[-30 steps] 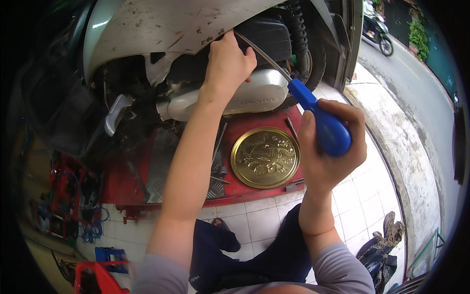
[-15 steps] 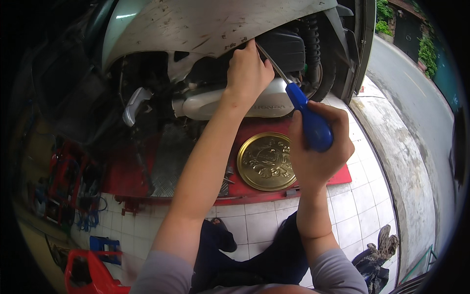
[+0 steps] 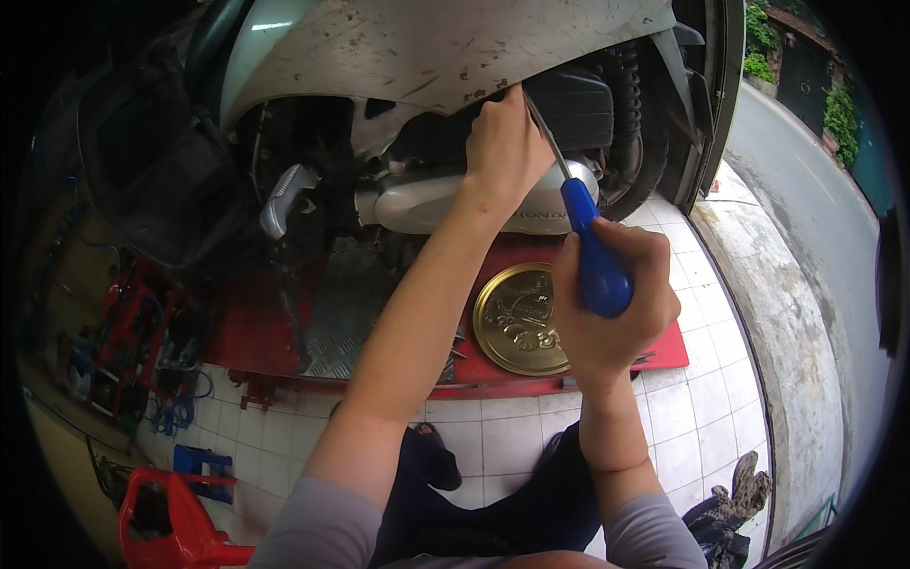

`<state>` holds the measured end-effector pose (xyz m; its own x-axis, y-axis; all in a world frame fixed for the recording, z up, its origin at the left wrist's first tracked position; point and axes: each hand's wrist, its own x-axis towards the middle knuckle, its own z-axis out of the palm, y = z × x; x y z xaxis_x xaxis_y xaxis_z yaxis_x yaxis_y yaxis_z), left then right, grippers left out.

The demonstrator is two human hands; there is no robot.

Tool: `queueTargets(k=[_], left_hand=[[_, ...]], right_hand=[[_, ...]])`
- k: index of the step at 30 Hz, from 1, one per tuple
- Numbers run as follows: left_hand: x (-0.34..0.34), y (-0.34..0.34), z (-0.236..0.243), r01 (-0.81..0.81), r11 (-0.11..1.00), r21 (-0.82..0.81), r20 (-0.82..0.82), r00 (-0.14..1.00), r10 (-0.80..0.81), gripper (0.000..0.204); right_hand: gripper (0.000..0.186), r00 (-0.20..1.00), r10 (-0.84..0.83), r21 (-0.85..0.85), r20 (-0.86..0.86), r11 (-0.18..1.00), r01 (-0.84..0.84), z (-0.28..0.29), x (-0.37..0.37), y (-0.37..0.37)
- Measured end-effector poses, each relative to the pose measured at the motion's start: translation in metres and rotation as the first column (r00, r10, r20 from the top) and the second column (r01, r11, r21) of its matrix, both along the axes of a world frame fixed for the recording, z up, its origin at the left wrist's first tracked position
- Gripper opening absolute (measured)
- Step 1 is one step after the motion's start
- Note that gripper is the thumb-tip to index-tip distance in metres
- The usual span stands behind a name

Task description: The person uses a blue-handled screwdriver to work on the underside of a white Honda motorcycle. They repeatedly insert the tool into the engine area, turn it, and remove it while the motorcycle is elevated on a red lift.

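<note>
My right hand [image 3: 626, 332] is wrapped round the blue handle of a screwdriver [image 3: 595, 254]. Its metal shaft slants up and left, and the tip goes under the lower edge of the scratched, light-coloured scooter body panel [image 3: 398, 52]. My left hand [image 3: 502, 142] is closed at that same edge, right beside the shaft. Its fingertips are hidden, so what they hold cannot be made out. Below my left hand lies the scooter's silver engine cover [image 3: 427, 204]. A black ribbed housing [image 3: 573, 104] shows behind the shaft.
The scooter stands over a red platform [image 3: 673, 353] bearing a round gold tray [image 3: 517, 346]. A kickstarter-like silver lever [image 3: 284, 199] juts out at left. A red plastic chair [image 3: 185, 531] and blue stool [image 3: 203, 472] stand at lower left. A road lies to the right.
The whole view has shifted, with the scooter appearing slightly lower and further right. The screwdriver stands a little steeper, its tip still at the panel edge. Both hands keep their grips.
</note>
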<state>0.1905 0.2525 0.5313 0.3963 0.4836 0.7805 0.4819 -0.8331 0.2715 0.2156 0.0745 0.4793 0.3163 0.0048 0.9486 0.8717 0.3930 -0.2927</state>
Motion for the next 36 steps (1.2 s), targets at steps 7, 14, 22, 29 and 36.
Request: queueTargets(k=[7,14,22,29,36], left_hand=[[0.002,-0.003,0.000,-0.032,0.999,-0.033,0.006,0.999,0.032,0.063],[-0.003,0.000,-0.001,0.000,0.999,0.037,0.000,1.000,0.000,0.059],[0.000,0.003,-0.001,-0.038,0.998,0.049,-0.039,0.998,0.040,0.056],[0.008,0.000,-0.002,-0.010,0.999,-0.037,-0.017,1.000,0.010,0.050],[0.001,0.020,-0.005,-0.106,0.994,0.034,-0.044,0.993,0.108,0.061]], right_hand=[[0.028,0.999,-0.026,-0.001,-0.026,1.000,0.026,0.007,0.007,-0.004],[0.027,0.999,0.046,-0.007,-0.004,0.999,-0.046,0.005,-0.004,-0.001],[0.027,0.996,0.080,-0.006,0.039,0.997,-0.080,0.014,0.009,-0.004],[0.028,0.993,0.112,-0.146,0.043,0.984,-0.105,0.011,0.003,-0.012],[0.034,0.974,0.226,-0.098,0.001,0.969,-0.225,0.014,0.004,-0.010]])
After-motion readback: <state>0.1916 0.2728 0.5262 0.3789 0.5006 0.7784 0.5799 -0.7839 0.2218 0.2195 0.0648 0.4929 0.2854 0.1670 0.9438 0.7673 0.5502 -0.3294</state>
